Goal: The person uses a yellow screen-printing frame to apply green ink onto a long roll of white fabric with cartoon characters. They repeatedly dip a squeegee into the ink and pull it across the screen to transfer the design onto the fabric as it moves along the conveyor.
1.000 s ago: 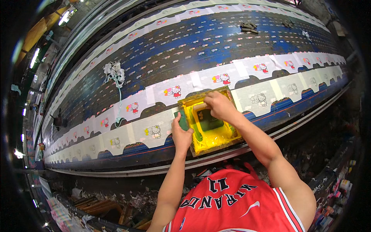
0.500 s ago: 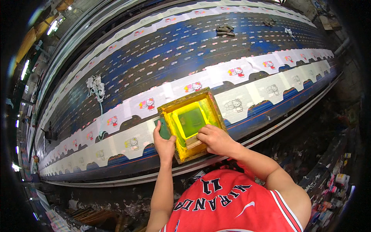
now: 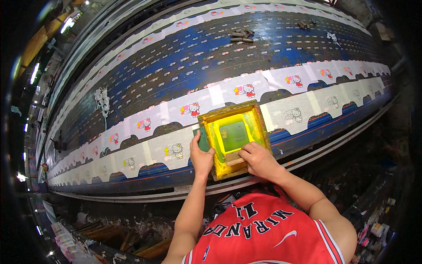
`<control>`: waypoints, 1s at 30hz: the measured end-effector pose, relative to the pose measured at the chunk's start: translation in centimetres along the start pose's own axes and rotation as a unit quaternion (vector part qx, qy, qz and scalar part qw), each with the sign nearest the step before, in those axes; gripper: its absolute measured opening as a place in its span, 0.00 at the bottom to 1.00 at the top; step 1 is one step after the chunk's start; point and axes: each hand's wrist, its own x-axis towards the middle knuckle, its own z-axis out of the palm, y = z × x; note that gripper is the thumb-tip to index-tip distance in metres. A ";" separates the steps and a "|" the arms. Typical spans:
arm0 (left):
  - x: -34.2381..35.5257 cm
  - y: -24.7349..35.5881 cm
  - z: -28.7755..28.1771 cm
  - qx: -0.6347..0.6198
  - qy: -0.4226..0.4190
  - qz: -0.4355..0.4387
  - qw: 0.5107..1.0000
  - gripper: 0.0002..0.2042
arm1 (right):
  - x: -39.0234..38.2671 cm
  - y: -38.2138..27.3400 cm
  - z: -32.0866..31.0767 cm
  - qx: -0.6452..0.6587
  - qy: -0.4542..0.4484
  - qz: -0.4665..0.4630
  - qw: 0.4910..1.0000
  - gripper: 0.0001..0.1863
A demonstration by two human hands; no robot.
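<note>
A square printing screen [image 3: 263,130] with a yellow-coated frame lies on a row of pale fabric pieces [image 3: 281,123] bearing cartoon prints. Yellow ink rings a translucent green middle. My left hand [image 3: 201,158] grips the screen's left side at a dark green board [image 3: 203,141], thumb against the frame. My right hand [image 3: 257,158] is closed on a wooden squeegee [image 3: 233,159], held across the lower inside of the screen.
The long blue-black printing table [image 3: 167,75] carries further strips of printed pieces [image 3: 246,91]. Grey cylinders [image 3: 241,36] and white crumpled cloths with a cord [image 3: 102,99] lie farther back. A rail edge [image 3: 307,163] runs along the near side, above dark, littered shelving [image 3: 110,233].
My right hand and the squeegee have moved from the screen's upper part down to its lower end, exposing the green middle. My left hand still grips the frame's side.
</note>
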 end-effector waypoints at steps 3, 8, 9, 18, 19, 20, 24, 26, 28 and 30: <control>0.0 -0.2 0.3 0.009 0.002 -0.006 1.000 0.39 | -0.2 0.2 -0.1 0.003 0.004 -0.006 1.000 0.15; -0.4 -0.2 0.5 0.038 0.004 -0.003 0.999 0.39 | -0.4 0.1 -0.2 0.005 -0.004 0.006 1.000 0.15; -0.4 -0.2 0.6 0.043 0.003 0.003 0.999 0.39 | -0.5 0.2 0.0 0.002 -0.004 0.009 1.000 0.16; -0.5 1.5 0.0 0.063 -0.027 -0.026 0.997 0.38 | -1.9 -1.0 -1.0 0.025 0.016 0.011 0.999 0.19; -0.5 1.6 -0.1 0.062 -0.029 -0.030 0.997 0.38 | -2.2 -1.2 -1.1 0.029 0.016 0.013 0.999 0.19; -0.6 1.7 -0.1 0.062 -0.030 -0.035 0.997 0.38 | -2.4 -0.9 -0.9 0.024 0.022 0.007 0.999 0.19; -0.5 1.2 0.2 0.063 -0.024 -0.015 0.998 0.38 | -0.4 1.2 1.5 -0.014 0.079 -0.017 0.997 0.18; -0.5 1.3 0.2 0.062 -0.022 -0.010 0.998 0.38 | 3.0 3.1 2.3 -0.031 0.103 -0.022 0.994 0.17; -0.6 1.4 0.1 0.058 -0.026 -0.023 0.998 0.38 | 6.8 4.8 1.5 -0.031 0.084 -0.012 0.996 0.15; -0.5 1.3 0.0 0.061 -0.025 -0.024 0.998 0.38 | 9.6 5.5 0.1 -0.022 0.038 0.009 0.999 0.12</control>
